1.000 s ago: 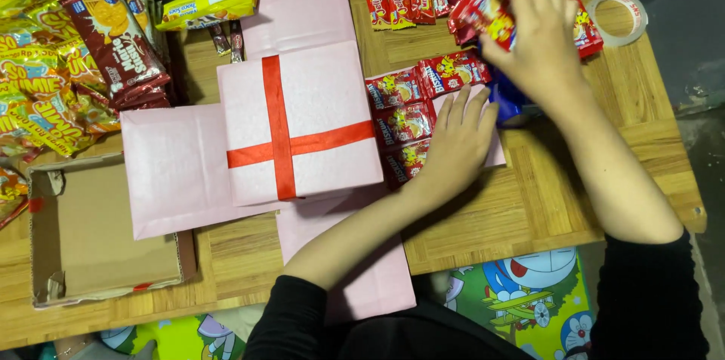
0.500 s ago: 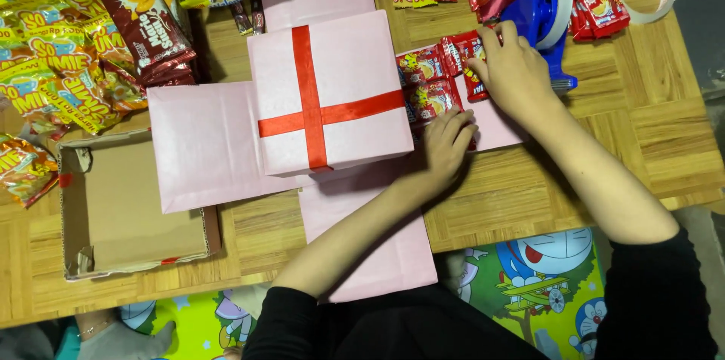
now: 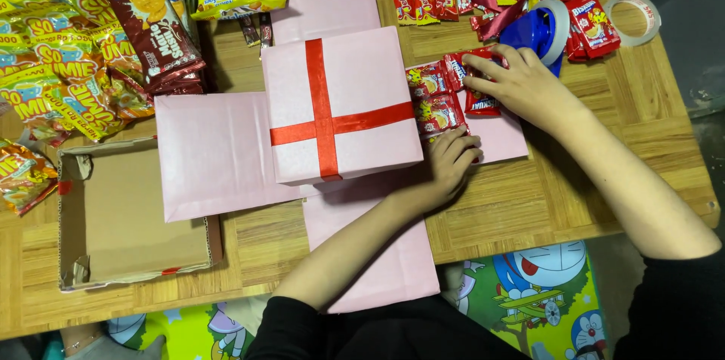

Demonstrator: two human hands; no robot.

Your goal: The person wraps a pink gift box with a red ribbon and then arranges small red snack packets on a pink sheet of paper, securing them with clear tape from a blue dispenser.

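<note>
Since a moment ago the right hand (image 3: 521, 84) has left the blue tape dispenser (image 3: 538, 30) and now presses flat on red snack packets (image 3: 442, 96); the left hand (image 3: 445, 164), loosely curled and empty, steadies the pink box (image 3: 340, 103).

Black long sleeves of soft fabric are being worn pushed up near the elbows on both arms, so the forearms are being left bare. The bare left hand (image 3: 445, 167) and bare right hand (image 3: 521, 84) are being shown without rings, watch, bracelets or gloves. A black garment is being worn over the torso.
</note>
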